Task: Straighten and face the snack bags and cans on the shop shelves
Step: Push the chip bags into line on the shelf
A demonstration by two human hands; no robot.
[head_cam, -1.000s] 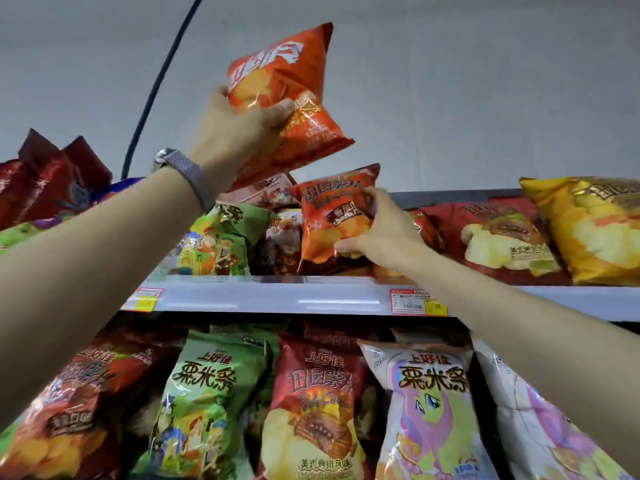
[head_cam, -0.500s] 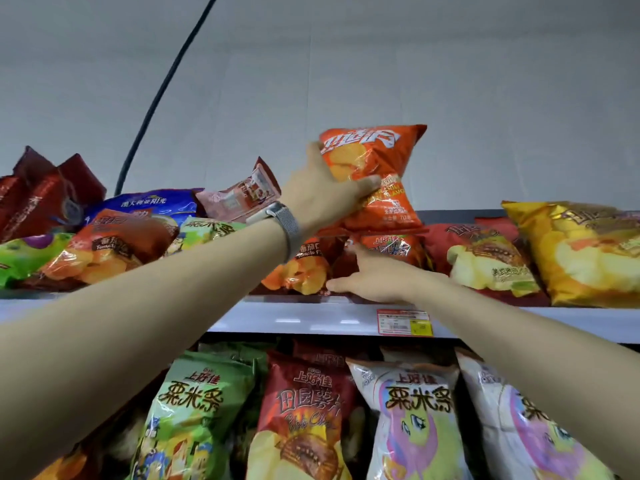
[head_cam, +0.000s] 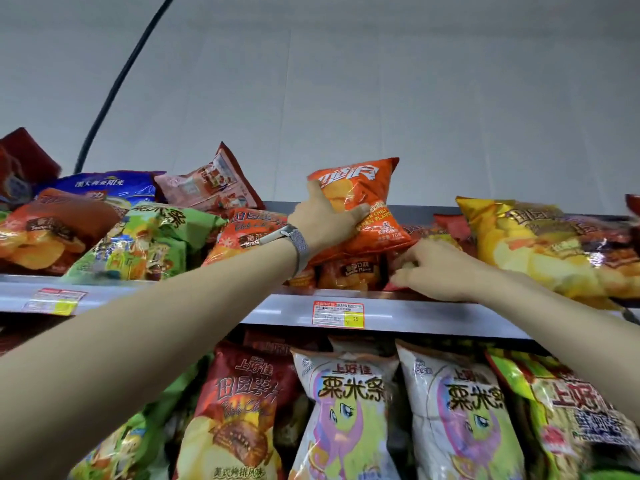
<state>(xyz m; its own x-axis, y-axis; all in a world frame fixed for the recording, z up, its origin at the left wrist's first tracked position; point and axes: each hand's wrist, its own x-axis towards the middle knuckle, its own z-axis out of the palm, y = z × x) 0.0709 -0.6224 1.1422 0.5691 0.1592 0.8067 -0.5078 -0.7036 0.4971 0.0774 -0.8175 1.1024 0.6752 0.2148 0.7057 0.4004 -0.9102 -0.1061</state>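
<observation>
Orange chip bag (head_cam: pixel 363 206) — stood upright atop top-shelf (head_cam: pixel 415 315) pile, label faced out | gripped by left hand (head_cam: pixel 322 220) for steadying | right hand (head_cam: pixel 433 271) — fingers curled among lower bags, grasp unclear

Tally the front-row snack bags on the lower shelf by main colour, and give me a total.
Green bags: 2
Red bag: 1
White bags: 2
Total: 5
</observation>
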